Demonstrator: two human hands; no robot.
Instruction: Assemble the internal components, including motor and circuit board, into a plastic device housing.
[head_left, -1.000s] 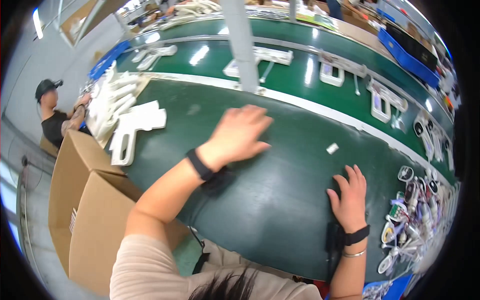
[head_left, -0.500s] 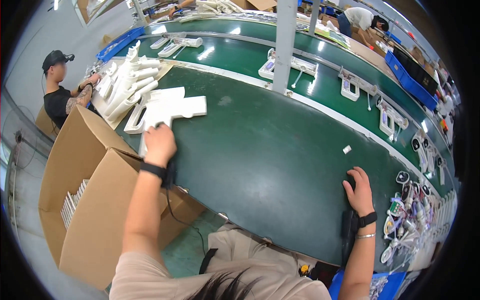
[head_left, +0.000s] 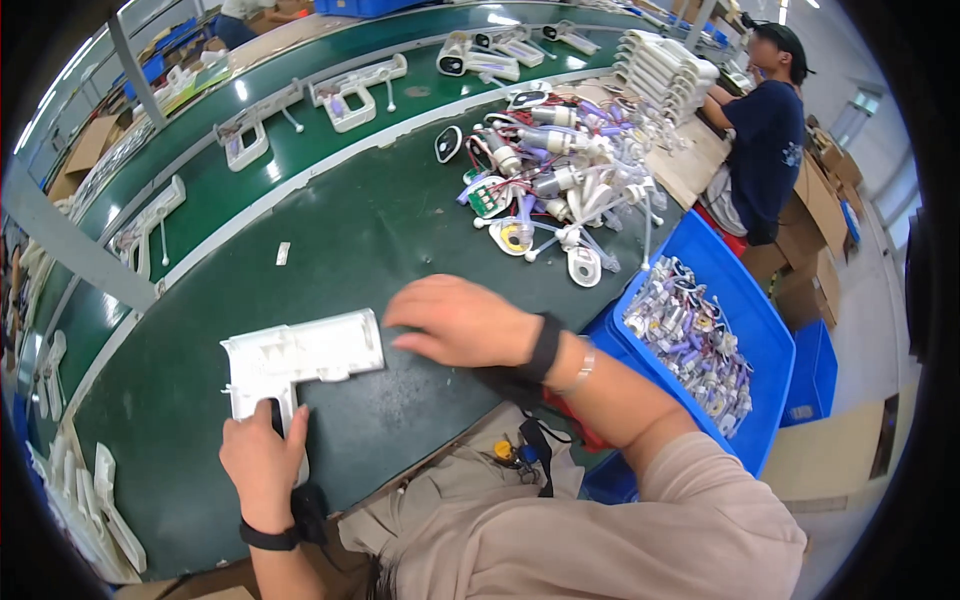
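The left hand (head_left: 262,462) grips the handle of the white shell (head_left: 296,360), which lies flat on the near left of the green surface (head_left: 400,230), and the right hand (head_left: 458,322) rests open beside it, maybe to steady it.

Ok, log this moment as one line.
left hand: grips handle of white pistol-shaped plastic shell | right hand: flat on green bench mat beside shell | right: blue plastic bin of small parts
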